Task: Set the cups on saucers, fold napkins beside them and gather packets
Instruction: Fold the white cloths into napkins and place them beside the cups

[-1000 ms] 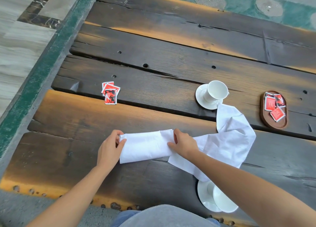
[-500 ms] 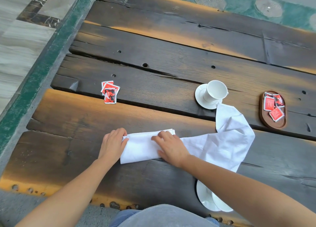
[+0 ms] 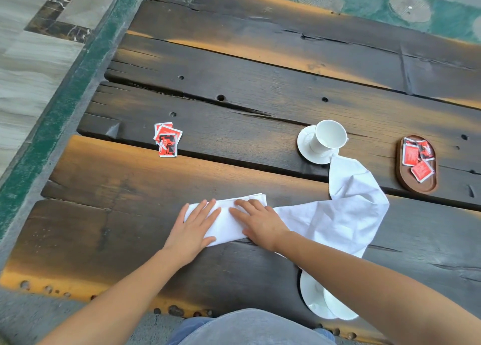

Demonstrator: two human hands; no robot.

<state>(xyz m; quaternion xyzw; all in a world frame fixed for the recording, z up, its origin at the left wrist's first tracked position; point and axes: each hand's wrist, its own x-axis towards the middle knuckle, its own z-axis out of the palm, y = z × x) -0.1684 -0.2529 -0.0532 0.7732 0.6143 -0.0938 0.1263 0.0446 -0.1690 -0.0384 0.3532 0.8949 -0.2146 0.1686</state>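
A folded white napkin (image 3: 229, 227) lies near the table's front edge. My left hand (image 3: 194, 230) and my right hand (image 3: 257, 221) both rest flat on it, fingers spread. A second, crumpled white napkin (image 3: 348, 209) trails from the folded one to the far saucer. A white cup (image 3: 328, 136) stands on a white saucer (image 3: 304, 147) beyond it. Another cup (image 3: 338, 307) on a saucer (image 3: 309, 292) sits at the front edge, partly hidden under my right forearm. Red packets (image 3: 167, 139) lie in a small pile to the left.
An oval wooden tray (image 3: 419, 183) at the right holds several red packets (image 3: 417, 157). The table (image 3: 234, 66) is made of dark wooden planks with gaps and holes. Tiled floor lies beyond its left edge.
My left hand has slid from the napkin's left edge onto its top. My right hand has moved left across the folded napkin, and both palms now lie flat on it.
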